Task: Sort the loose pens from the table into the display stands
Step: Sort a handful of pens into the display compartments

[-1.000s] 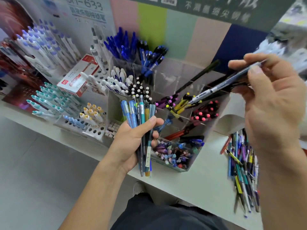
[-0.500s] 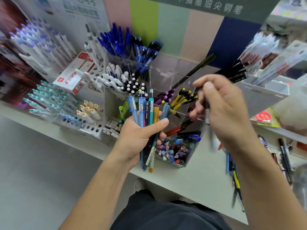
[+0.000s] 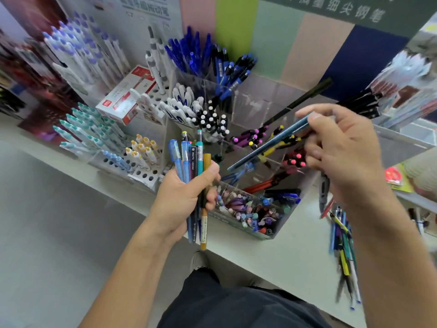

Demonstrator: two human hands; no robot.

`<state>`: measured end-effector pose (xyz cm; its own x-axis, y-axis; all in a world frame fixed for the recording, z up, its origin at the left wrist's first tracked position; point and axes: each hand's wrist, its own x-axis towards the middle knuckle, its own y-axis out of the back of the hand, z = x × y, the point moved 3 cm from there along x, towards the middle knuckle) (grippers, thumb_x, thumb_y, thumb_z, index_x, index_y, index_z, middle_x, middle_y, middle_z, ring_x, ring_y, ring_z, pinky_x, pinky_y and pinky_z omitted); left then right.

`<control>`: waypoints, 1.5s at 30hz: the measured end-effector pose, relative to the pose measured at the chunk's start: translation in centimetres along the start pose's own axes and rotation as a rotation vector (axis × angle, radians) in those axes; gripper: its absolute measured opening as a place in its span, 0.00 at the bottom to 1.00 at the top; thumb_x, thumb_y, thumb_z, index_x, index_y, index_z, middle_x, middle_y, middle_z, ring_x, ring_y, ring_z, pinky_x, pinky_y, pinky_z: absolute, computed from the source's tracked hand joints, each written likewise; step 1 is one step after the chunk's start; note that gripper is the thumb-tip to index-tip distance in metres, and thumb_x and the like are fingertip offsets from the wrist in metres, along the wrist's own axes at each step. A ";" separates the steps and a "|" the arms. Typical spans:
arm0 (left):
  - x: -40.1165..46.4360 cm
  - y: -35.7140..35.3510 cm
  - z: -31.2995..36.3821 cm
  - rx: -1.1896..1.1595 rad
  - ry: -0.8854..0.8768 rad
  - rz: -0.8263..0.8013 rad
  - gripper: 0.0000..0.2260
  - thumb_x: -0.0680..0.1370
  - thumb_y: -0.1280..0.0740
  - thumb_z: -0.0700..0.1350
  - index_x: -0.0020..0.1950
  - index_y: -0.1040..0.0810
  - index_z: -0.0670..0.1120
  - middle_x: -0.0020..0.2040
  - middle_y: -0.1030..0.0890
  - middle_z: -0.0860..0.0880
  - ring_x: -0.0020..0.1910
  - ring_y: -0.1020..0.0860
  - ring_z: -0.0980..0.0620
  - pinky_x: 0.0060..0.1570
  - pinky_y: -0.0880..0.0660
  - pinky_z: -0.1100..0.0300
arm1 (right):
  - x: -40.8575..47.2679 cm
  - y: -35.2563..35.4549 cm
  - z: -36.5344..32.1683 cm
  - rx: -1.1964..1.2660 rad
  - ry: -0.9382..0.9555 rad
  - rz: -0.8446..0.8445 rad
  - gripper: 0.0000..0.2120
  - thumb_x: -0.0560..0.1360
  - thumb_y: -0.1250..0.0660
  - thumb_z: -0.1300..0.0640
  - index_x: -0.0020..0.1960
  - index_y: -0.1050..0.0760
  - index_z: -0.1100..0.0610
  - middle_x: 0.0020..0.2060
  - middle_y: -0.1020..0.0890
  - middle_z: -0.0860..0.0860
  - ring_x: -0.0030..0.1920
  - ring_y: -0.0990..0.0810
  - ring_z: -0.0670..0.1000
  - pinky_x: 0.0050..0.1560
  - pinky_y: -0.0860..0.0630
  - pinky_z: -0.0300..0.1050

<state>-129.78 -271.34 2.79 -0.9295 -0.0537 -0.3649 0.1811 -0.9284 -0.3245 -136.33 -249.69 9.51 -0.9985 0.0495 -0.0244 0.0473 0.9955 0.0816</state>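
Note:
My left hand (image 3: 182,197) grips a bundle of pens (image 3: 195,162), blue, teal, black and gold, upright in front of the clear tiered display stand (image 3: 255,110). My right hand (image 3: 343,147) pinches a single blue-grey pen (image 3: 269,143) by its upper end; the pen slants down-left over the stand's middle compartments, its tip above a compartment with a few blue pens. A pile of loose pens (image 3: 343,247) lies on the table (image 3: 283,256) at the right, partly hidden behind my right forearm.
White hole-rack stands (image 3: 146,171) with teal, yellow and white pens sit to the left. A red-and-white pen box (image 3: 125,95) leans behind them. A low tray of mixed caps and pens (image 3: 250,211) fronts the clear stand. More packaged stock (image 3: 406,86) fills the right.
My right hand swung from upper right down toward the stand, then lifted slightly; the single pen now slants over the middle compartments. The left hand kept its bundle, shifting slightly.

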 end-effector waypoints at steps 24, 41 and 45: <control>1.8 -1.5 -3.6 0.017 0.121 -0.038 0.14 0.69 0.27 0.42 0.52 0.21 0.38 0.36 0.24 0.45 0.29 0.26 0.54 0.26 0.29 0.66 | -5.5 4.1 2.7 -0.799 0.348 0.072 0.06 0.78 0.33 0.63 0.51 0.19 0.55 0.34 0.25 0.36 0.32 0.23 0.43 0.36 0.24 0.44; 0.7 -1.5 -3.7 -0.023 0.261 -0.107 0.20 0.73 0.29 0.40 0.64 0.23 0.38 0.35 0.21 0.48 0.32 0.22 0.54 0.29 0.24 0.65 | -4.4 3.3 4.9 -0.813 0.147 -0.045 0.13 0.78 0.29 0.51 0.62 0.18 0.51 0.34 0.20 0.43 0.34 0.23 0.41 0.37 0.31 0.29; -0.1 -2.6 -2.5 -0.051 0.184 -0.198 0.17 0.70 0.29 0.38 0.59 0.21 0.40 0.37 0.22 0.47 0.32 0.22 0.53 0.28 0.25 0.65 | -3.9 1.9 1.9 -0.265 -0.028 -0.114 0.10 0.78 0.29 0.53 0.44 0.16 0.59 0.27 0.23 0.54 0.23 0.32 0.44 0.25 0.35 0.30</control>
<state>-129.36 -268.00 1.52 -0.8751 0.1995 -0.4408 0.0215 -0.8941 -0.4473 -132.30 -247.86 7.85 -0.9956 -0.0553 -0.0751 -0.0774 0.9392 0.3346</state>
